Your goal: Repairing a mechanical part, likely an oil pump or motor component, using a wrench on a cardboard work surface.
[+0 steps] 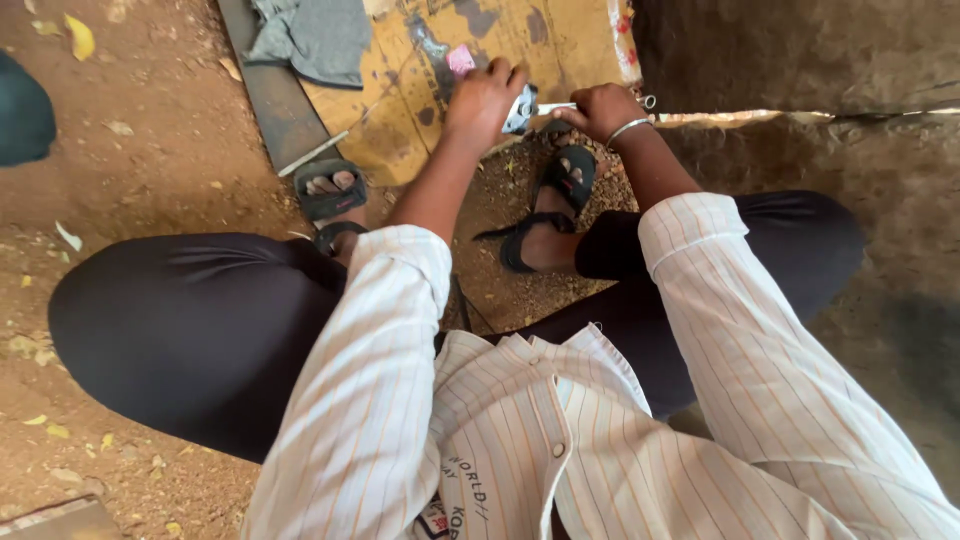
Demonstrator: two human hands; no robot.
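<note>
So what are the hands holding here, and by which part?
Left hand grips a small silvery metal part at its left end; right hand holds a thin metal tool by its handle end.

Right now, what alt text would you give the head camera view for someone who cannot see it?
A person squatting on bare dirt holds a small metal part between the left hand and right hand, over a stained yellow board. They wear a striped shirt, sandals and a wrist bangle; a grey cloth lies nearby.

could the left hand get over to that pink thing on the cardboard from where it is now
Probably yes. The left hand sits right beside the small pink piece on the stained cardboard, with nothing between them.
</note>
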